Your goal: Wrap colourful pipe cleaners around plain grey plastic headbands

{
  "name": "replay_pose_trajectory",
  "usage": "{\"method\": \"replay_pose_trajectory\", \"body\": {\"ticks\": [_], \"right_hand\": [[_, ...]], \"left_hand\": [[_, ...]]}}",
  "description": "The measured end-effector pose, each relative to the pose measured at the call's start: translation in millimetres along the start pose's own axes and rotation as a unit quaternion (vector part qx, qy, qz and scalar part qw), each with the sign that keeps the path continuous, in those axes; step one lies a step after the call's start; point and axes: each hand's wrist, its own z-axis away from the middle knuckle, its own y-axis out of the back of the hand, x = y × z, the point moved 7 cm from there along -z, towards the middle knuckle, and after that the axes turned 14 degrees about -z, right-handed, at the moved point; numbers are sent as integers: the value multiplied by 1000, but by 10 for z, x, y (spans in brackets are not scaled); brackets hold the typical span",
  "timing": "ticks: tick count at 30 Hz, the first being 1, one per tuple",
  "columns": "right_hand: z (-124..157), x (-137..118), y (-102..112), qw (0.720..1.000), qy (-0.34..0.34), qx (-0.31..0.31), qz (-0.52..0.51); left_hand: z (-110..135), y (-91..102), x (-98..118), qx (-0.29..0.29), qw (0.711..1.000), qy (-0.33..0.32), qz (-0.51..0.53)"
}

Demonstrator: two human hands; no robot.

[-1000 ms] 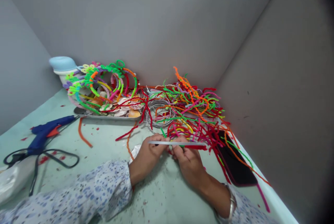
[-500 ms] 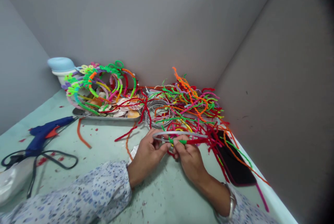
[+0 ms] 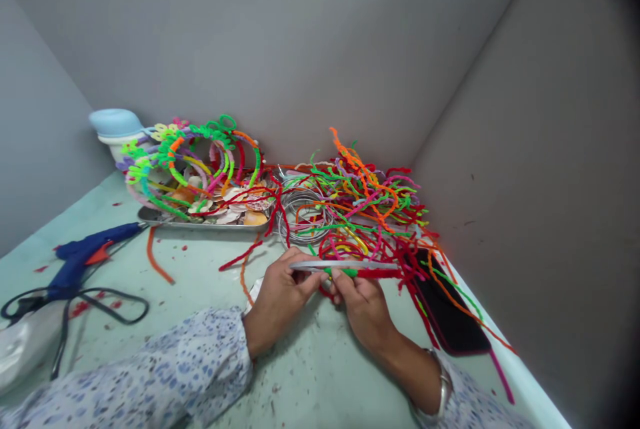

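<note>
Between my hands is a thin grey headband (image 3: 350,264), seen nearly edge-on. Red pipe cleaner (image 3: 377,274) covers its near arm on the right, and a green pipe cleaner (image 3: 347,272) is wound beside the red. My left hand (image 3: 284,289) is closed around the left part of the band, thumb pointing right. With thumb and fingers, my right hand (image 3: 361,296) pinches the green winding. The two thumbs nearly meet; the fingertips beneath are partly hidden.
A heap of pipe cleaners (image 3: 370,182) lies behind my hands, with coiled wire (image 3: 305,216). A metal tray (image 3: 215,228) holds shells under several wrapped headbands (image 3: 200,166). A blue glue gun (image 3: 85,259) with cord lies left, a phone (image 3: 450,309) right, a lidded cup (image 3: 117,126) at back left.
The headband has tilted, so its upper arm has dropped closer to the wrapped arm and the loop looks flatter. Both hands keep their hold in nearly the same place.
</note>
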Motion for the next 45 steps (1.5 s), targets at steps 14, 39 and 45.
{"method": "replay_pose_trajectory", "body": {"ticks": [14, 39, 45], "right_hand": [[21, -96, -54, 992, 26, -28, -118], [45, -129, -65, 991, 42, -46, -115], [52, -170, -59, 993, 64, -51, -83]], "left_hand": [[24, 120, 199, 29, 999, -27, -35], [39, 130, 274, 13, 995, -70, -68], [40, 129, 301, -8, 993, -78, -91]]}}
